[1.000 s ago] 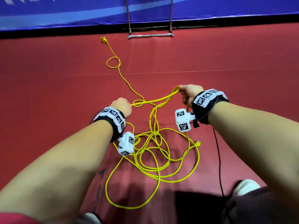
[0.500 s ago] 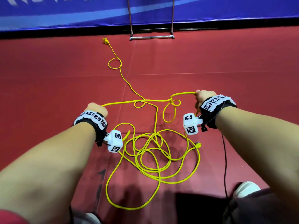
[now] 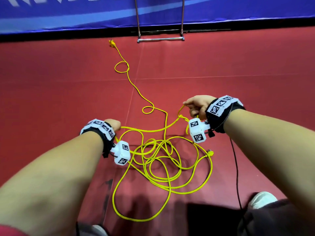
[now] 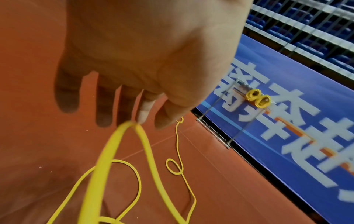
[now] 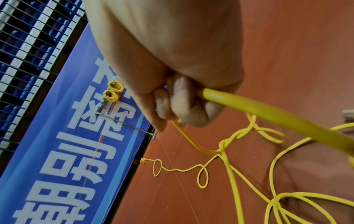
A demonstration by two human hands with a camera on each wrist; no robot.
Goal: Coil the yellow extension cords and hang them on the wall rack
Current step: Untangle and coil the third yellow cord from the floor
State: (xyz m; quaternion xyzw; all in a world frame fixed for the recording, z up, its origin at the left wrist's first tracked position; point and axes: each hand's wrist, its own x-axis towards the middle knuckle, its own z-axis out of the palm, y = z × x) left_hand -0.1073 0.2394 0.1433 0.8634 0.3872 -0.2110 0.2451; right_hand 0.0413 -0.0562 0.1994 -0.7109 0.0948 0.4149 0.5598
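Currently: yellow cord point(image 3: 163, 160), loose tangle on floor before the wall rack point(image 3: 160, 38), far plug point(image 3: 111, 43) beside it; left hand point(image 3: 111, 124) pinches one strand, right hand point(image 3: 196, 105) fists another. Risk: knot point(image 5: 223, 144) near right hand may tighten if pulled apart

Left hand point(image 3: 111, 124) moved back inward; yellow cord point(image 3: 150, 130) span slackened.

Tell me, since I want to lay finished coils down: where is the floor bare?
Bare red floor lies left of the yellow cord, and right of it below the rack's foot bar. Between both hands, loops crowd it.
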